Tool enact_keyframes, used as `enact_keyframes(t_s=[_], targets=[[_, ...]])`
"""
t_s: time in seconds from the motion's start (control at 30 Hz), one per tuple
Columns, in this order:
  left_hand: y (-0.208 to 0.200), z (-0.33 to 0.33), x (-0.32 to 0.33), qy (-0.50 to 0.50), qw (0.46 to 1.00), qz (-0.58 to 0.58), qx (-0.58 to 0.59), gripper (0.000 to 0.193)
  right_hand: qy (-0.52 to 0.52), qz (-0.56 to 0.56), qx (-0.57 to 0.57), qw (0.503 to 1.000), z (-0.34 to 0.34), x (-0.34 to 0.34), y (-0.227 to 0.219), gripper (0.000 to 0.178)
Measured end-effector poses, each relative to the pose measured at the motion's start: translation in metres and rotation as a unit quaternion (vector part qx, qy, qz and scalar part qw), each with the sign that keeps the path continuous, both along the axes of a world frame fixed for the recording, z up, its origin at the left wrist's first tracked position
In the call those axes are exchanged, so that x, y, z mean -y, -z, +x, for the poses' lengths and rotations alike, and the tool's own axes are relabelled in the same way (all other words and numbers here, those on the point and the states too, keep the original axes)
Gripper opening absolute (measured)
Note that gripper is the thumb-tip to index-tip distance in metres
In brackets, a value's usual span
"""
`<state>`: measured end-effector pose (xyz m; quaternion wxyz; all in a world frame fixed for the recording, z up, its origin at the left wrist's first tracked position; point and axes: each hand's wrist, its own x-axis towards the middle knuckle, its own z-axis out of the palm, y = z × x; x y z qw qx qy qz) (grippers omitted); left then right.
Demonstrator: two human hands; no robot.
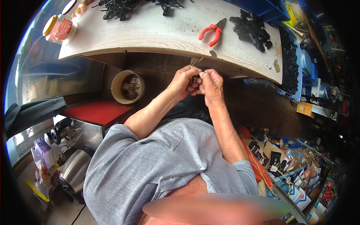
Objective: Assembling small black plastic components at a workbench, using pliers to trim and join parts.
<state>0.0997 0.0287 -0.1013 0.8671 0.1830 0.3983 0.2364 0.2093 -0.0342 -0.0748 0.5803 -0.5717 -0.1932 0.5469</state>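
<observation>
Left grip and right grip pinch together before our one table, their contents hidden. We count one blue tray holding black parts, one bucket with scraps, three tabletop black piles, one pliers.

Left hand and right hand were together near front edge of wood-grain surface, grip contents unclear. Red-handled pliers lay beside black plastic parts; round bucket sat below.

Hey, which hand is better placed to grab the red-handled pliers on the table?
Probably your right hand: it's nearer the pliers, while your left hand sits farther left.
</observation>
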Motion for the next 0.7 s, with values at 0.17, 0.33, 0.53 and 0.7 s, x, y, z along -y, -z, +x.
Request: enact_keyframes(t_s=[0.17, 0.33, 0.53, 0.7], targets=[[-0.015, -0.016, 0.003, 0.036, 0.960, 0.277, 0.021, 0.027, -0.002, 0.052, 0.009, 0.999, 0.014, -0.006, -0.021, 0.019], [-0.027, -0.026, 0.003, 0.042, 0.925, 0.374, 0.057, 0.039, -0.009, 0.081, -0.036, 0.996, 0.018, -0.005, -0.023, 0.021], [-0.023, -0.031, -0.008, 0.076, 0.727, 0.678, -0.077, 0.049, -0.014, 0.056, -0.012, 0.998, 0.011, -0.006, -0.030, 0.022], [-0.017, -0.019, -0.010, 0.013, 0.642, 0.759, -0.108, 0.042, 0.011, 0.040, -0.022, 0.999, 0.010, -0.009, -0.017, 0.020]])
